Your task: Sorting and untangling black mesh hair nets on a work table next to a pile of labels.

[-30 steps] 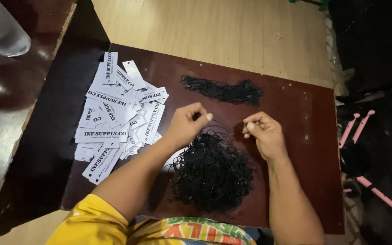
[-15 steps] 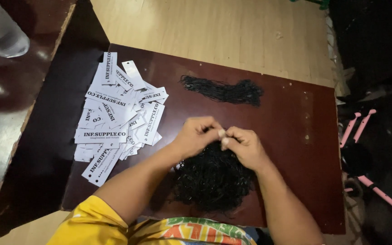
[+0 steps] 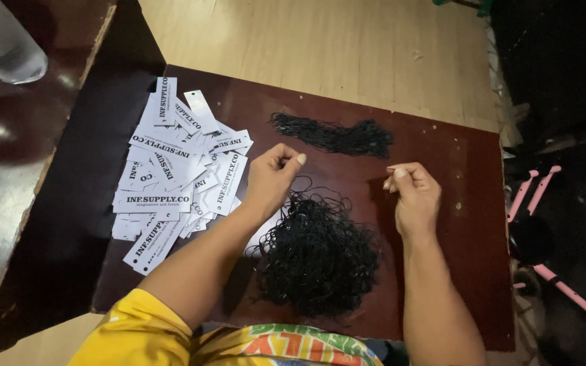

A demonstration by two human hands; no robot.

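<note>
Left hand (image 3: 274, 177) and right hand (image 3: 412, 193) pinch closed above tangled black strings (image 3: 317, 254).

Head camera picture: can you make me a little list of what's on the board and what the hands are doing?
Board: dark red-brown board on a wooden floor
Left side: heap of white paper tags
Middle: tangled pile of black strings
Far side: neat bundle of black strings
Left hand: fingers pinched, above the tangle
Right hand: fingers pinched, apart from the left
Top left: clear plastic bottle
</note>
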